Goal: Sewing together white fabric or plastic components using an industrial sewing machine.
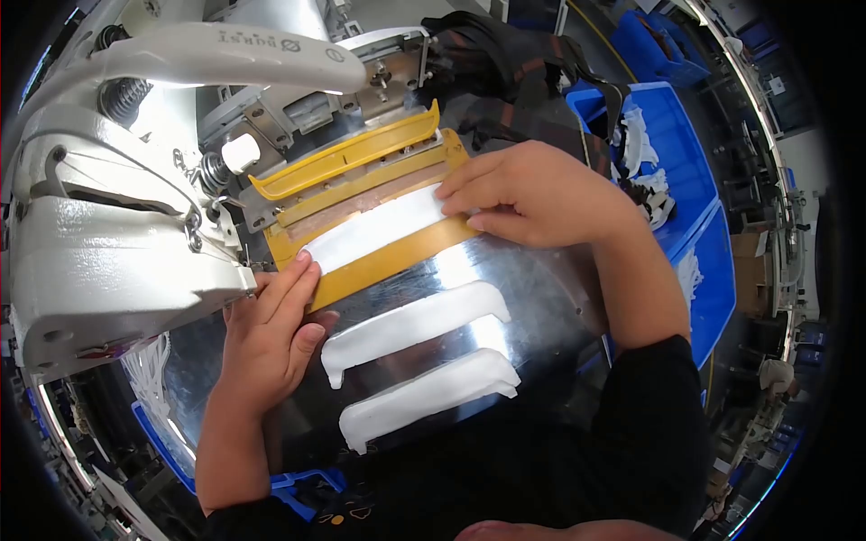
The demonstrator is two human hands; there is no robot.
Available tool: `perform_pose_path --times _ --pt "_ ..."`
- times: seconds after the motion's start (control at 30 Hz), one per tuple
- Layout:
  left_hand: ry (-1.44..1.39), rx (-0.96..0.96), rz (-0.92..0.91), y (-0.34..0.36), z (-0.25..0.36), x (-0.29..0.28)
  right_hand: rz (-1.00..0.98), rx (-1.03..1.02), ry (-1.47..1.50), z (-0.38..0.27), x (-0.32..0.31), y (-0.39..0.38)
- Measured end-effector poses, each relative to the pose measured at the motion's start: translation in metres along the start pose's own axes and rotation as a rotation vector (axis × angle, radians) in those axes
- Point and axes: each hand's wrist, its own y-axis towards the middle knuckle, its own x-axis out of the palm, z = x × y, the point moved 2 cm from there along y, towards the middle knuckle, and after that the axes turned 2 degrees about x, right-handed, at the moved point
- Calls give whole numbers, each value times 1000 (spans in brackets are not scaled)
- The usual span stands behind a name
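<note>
A white fabric strip (379,224) lies flat along a yellow sewing template (397,263) beside the sewing machine. The extended fingers of my left hand (275,329) press on its left end, with the thumb apart. At the strip's right end, the fingertips of my right hand (532,194) rest on the fabric. That thumb is spread toward the template's near edge, and I see nothing gripped. Behind the strip, a raised yellow clamp bar (347,153) runs along the template. Nearer me lie two white collar-shaped fabric pieces, one (415,325) behind the other (428,397).
The white sewing machine head (117,261) stands close on the left, its arm-like lever (234,56) reaching over the far side. Blue bins (699,225) with white and dark pieces stand at right. A dark bag (505,81) sits behind the shiny metal table (550,307).
</note>
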Motion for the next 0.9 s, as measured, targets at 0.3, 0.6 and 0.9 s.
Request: perform_pose_path --times 0.3,0.6,0.9 --pt "-97 18 89 -13 -9 -4 62 361 174 13 -23 3" --pt "-110 -30 205 -23 -7 -6 336 748 40 74 -26 -7" --pt "-138 -21 230 -23 -6 -6 438 743 159 80 -32 -10"
